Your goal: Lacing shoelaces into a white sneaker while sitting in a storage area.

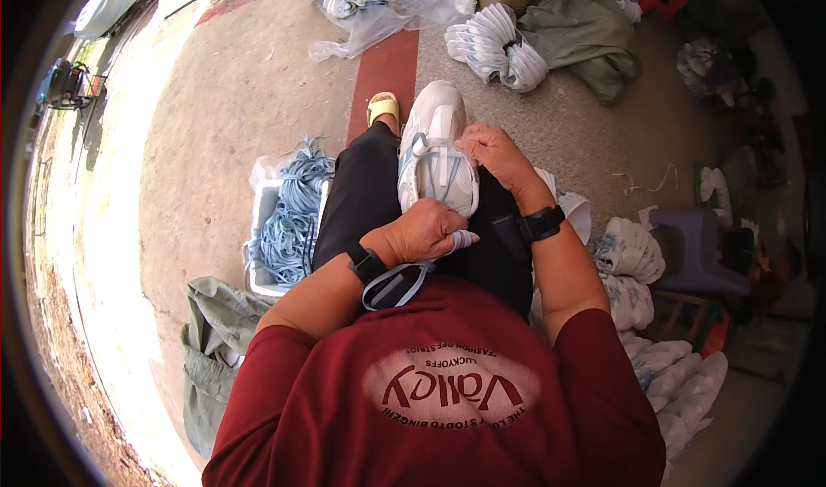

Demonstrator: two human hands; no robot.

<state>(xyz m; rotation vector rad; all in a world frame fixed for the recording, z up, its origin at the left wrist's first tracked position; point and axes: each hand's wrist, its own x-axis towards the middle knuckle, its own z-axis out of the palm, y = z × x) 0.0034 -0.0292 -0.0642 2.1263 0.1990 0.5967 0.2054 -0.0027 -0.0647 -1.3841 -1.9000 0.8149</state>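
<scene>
Two hands in the head view, both at one white shoe resting on the wearer's dark trousers. Left hand: grip clenched on a light blue lace, a loop hanging near the wrist. Right hand: fingertips drawn together at the shoe's edge — cannot tell what they pinch. Judged step, lacing: best to leave the loop slack, untwisted, and tension evenly. Container: white basket on the floor — heaped with light blue laces.

Left hand curls inward — right hand bends, farther forward.
</scene>
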